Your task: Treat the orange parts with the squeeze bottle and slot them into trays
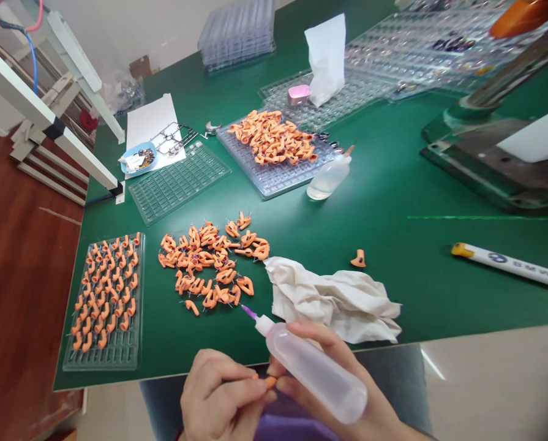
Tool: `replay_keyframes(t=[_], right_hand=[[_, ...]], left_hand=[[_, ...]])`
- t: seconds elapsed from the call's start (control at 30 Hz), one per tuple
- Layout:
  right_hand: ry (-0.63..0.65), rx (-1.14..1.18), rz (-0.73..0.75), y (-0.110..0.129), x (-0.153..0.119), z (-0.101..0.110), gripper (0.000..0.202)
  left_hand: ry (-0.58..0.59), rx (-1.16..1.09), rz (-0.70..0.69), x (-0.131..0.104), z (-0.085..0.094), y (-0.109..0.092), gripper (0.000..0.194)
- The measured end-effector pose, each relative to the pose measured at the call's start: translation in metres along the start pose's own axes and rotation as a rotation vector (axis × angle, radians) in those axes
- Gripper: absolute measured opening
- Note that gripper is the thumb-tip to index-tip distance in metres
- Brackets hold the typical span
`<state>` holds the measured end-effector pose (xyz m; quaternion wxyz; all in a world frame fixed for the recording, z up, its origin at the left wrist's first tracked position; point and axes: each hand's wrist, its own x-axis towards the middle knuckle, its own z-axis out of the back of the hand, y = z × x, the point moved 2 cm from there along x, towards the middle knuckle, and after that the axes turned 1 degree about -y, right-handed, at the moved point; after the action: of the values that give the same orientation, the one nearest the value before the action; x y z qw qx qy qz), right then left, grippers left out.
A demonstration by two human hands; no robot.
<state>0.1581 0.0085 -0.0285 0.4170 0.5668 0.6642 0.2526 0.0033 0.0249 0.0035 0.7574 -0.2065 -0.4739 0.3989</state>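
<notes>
My left hand (221, 395) is closed, pinching a small orange curved plastic part (270, 382) just off the table's front edge. Fingertips of my right hand (329, 367) meet the same part. Across that right hand, held by the index finger and palm, lies a translucent squeeze bottle (317, 373) with a purple needle tip pointing up and left. Most of the orange part is hidden by fingers. Beyond the hands, a loose pile of similar orange parts (209, 257) with thin wires lies on the green table. A crumpled white cloth (329, 297) is right of the bottle tip.
A clear tray (138, 343) of orange parts in rows stands left. Farther back are a heaped tray (264, 184), a second bottle (329, 177) and a blue dish (152, 160). One orange part (359, 259), a white marker (507, 263) and a heavy metal stand (476, 153) lie right.
</notes>
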Motion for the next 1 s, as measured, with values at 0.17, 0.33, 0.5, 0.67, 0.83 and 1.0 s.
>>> replay_keyframes(t=[0.17, 0.33, 0.5, 0.67, 0.83, 1.0], right_hand=[[-0.013, 0.006, -0.019, 0.0, -0.001, 0.0, 0.038], [-0.027, 0.012, -0.047, -0.003, -0.002, 0.002, 0.042], [-0.02, 0.033, -0.091, -0.002, -0.001, 0.004, 0.042], [-0.004, 0.071, -0.146, 0.002, -0.002, 0.003, 0.041], [0.006, 0.037, -0.139, 0.004, -0.005, 0.004, 0.039], [0.086, -0.086, -0.06, -0.003, -0.004, 0.014, 0.034]], left_hand=[[-0.004, 0.025, -0.006, 0.0, 0.002, 0.0, 0.007], [-0.014, 0.035, -0.002, 0.001, 0.0, 0.0, 0.004], [-0.007, 0.03, -0.002, 0.0, 0.001, 0.0, 0.004], [0.036, 0.012, -0.017, 0.0, 0.004, 0.001, 0.005], [0.038, -0.018, 0.002, -0.002, 0.003, 0.001, 0.006], [0.034, -0.03, 0.026, -0.002, 0.001, 0.001, 0.006]])
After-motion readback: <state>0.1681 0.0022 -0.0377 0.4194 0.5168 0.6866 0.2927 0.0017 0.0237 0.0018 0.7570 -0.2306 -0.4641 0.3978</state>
